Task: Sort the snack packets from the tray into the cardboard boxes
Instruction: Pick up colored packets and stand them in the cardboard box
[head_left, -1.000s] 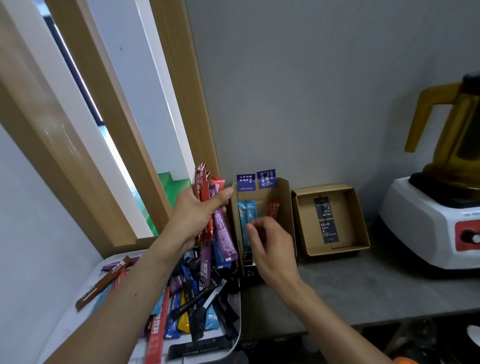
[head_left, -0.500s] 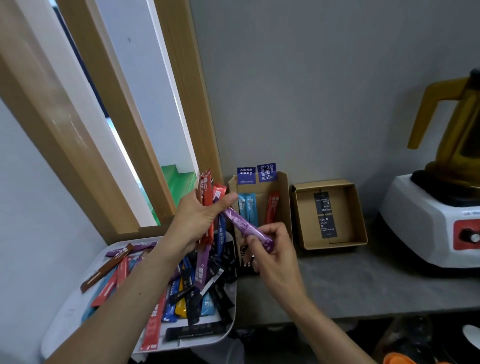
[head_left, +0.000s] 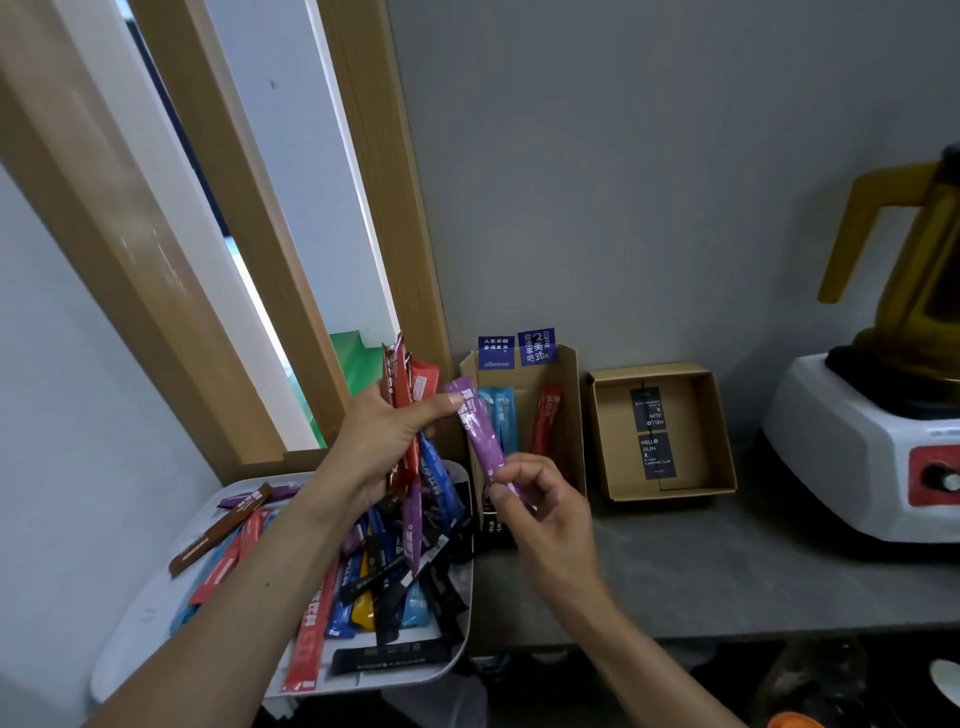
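My left hand (head_left: 382, 441) grips a bunch of stick packets (head_left: 408, 395), red, blue and purple, held upright above the white tray (head_left: 156, 623). My right hand (head_left: 540, 501) pinches the lower end of a purple stick packet (head_left: 480, 436), whose top end touches my left thumb. Behind it stands the tall cardboard box (head_left: 569, 395), holding blue sticks (head_left: 501, 415) on its left and a red stick (head_left: 548, 415) on its right. The low cardboard box (head_left: 719, 415) to the right holds two black cards. Several loose packets (head_left: 384, 582) fill the tray.
A white blender base (head_left: 857, 452) with a red panel and a yellow jug (head_left: 914, 260) stands at the right on the grey counter (head_left: 727, 571). A wooden window frame (head_left: 218, 234) rises at the left. The grey wall backs the boxes.
My right hand has taken hold of the purple packet from my left hand's bunch and drawn its lower end out toward the tall box. The left hand keeps its bunch.
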